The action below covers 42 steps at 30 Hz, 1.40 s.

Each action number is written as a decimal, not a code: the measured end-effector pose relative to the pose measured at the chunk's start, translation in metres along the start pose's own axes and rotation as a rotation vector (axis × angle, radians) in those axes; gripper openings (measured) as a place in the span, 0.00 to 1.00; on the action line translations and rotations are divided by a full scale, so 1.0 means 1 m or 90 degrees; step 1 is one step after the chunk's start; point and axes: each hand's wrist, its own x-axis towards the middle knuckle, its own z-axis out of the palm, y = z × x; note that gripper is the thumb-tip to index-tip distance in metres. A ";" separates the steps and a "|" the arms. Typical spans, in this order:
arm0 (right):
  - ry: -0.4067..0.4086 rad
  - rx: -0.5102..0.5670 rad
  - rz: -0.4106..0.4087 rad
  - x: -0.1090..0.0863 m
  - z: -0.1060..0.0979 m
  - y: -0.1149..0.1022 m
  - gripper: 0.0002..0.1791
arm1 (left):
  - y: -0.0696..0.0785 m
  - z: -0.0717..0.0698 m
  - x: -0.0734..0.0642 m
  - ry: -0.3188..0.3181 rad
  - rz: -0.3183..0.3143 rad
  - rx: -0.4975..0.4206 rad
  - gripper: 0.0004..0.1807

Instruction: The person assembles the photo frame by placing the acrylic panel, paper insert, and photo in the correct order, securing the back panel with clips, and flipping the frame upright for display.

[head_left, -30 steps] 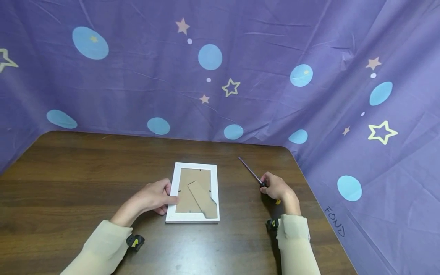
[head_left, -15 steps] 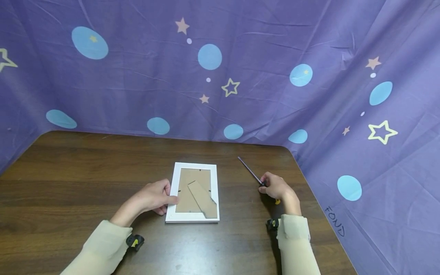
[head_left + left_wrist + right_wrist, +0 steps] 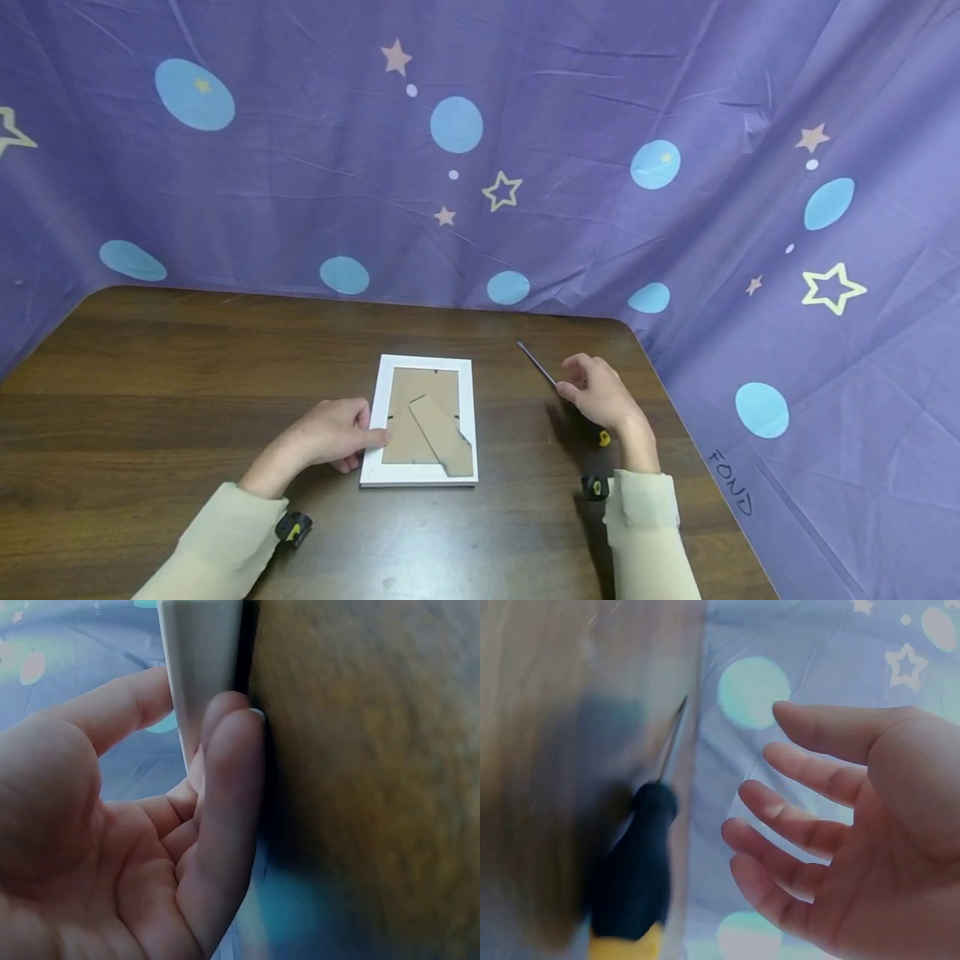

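Observation:
A white picture frame (image 3: 465,417) lies back side up on the table, its brown backing board (image 3: 408,383) and slanted easel stand (image 3: 442,437) showing. My left hand (image 3: 333,429) grips its left edge, thumb on top and the other fingers at the side, as the left wrist view also shows. On the right lies a screwdriver (image 3: 641,862) with a black and yellow handle and a thin metal shaft (image 3: 536,362). Above it hovers my right hand (image 3: 600,396), fingers spread and relaxed, apart from the handle in the right wrist view. In the head view that hand covers most of the handle.
The dark wooden table (image 3: 187,375) has a rounded back right corner. Behind it and along the right side hangs a purple curtain (image 3: 300,167) with stars and blue dots. Black straps with cameras (image 3: 294,527) sit at both wrists.
My right hand has let go of the screwdriver and lifted away, its fingers opening. The screwdriver stays on the table. The left hand and the picture frame have not moved.

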 end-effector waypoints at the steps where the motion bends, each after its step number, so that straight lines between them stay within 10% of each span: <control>1: 0.007 0.005 -0.009 0.000 0.000 -0.004 0.22 | 0.000 0.001 0.000 0.003 0.002 0.008 0.21; 18: -0.030 0.074 -0.114 0.001 0.054 -0.074 0.35 | 0.002 0.001 -0.002 0.036 0.036 0.020 0.18; 31: -0.120 0.151 -0.118 0.004 0.087 -0.087 0.38 | -0.003 -0.014 0.001 0.047 0.056 -0.042 0.19; 42: -0.125 0.345 -0.059 0.007 0.090 -0.088 0.38 | 0.006 -0.023 0.000 0.092 0.084 -0.032 0.30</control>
